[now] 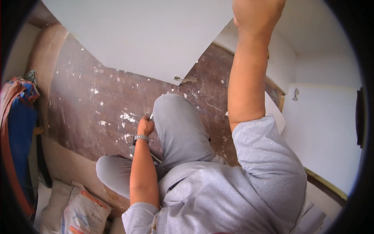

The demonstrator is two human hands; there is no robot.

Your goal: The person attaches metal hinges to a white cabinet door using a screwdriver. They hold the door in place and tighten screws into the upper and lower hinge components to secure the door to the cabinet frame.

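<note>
A large pale grey panel (148,35) spans the top of the view, with a metal cabinet hinge (178,79) at its near corner. My right hand (258,13) is raised at the top edge, beside the panel's right side. Its fingers look curled, and whatever they hold is hidden. Low beside my bent knee, my left hand (145,127) is closed around a thin, light-coloured thing (151,116), too small to name. A watch with a metal band (140,137) circles my left wrist.
White splatters mark the brown board floor (85,113). On the right stands a white cabinet panel (323,128) carrying another metal hinge (296,94). Printed sacks (85,210) lie at the lower left, below a blue and red bag (21,124).
</note>
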